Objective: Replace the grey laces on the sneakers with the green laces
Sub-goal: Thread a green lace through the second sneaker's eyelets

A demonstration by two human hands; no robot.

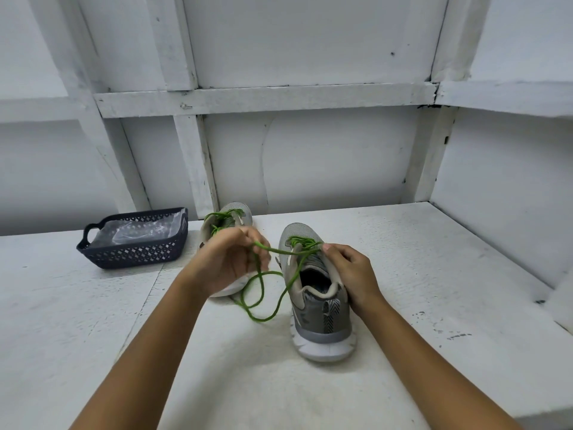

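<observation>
With your left hand (228,259) pinching the green lace (266,319) and your right hand (350,274) gripping the near sneaker (322,321) on the bench (434,274), draw the slack loop through evenly, untwisted.

The left hand (228,263) hides the middle of the far sneaker (239,209). The right hand (352,274) hides where the green lace (262,320) goes into the near sneaker (322,315). Both arms (155,352) are cut off at the bottom edge.
</observation>
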